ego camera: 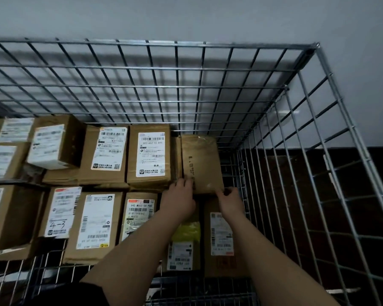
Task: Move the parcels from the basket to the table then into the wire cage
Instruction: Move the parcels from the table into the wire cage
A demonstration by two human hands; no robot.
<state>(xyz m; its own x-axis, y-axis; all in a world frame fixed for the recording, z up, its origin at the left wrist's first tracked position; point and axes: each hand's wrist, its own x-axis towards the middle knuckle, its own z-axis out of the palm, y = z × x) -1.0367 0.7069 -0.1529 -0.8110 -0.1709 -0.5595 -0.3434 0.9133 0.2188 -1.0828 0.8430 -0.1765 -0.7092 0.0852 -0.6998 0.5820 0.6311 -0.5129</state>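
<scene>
A: Item one, container. A wire cage (pixel 274 120) is recorded across the whole frame; its grid walls rise at the top and down the right side, against a grey wall (pixel 186 16).

B: Contents?

A: Cardboard parcels are laid flat in two rows. In the far row, centre of frame, a parcel with a white label (pixel 149 154) is noted, and left of it a second labelled parcel (pixel 107 151). In the near row, lower left, a parcel marked "4-3" (pixel 61 214) is listed, with another labelled parcel (pixel 95 224) beside it on its right.

B: The parcel being handled?

A: A plain brown parcel (pixel 201 162), no label showing, is placed at the right end of the far row, touching the white-label parcel's neighbouring edge and lying near the cage's right wall.

B: Hands?

A: The left hand (pixel 180 198) is laid at the parcel's near left corner, fingers (pixel 186 182) curled over the edge and gripping it. The right hand (pixel 230 200) is held at the near right corner, fingers (pixel 227 192) bent and pinching that edge.

B: Beneath the forearms?

A: A yellow-taped parcel (pixel 186 235) and a labelled parcel (pixel 221 237) are recorded, lower centre.
</scene>
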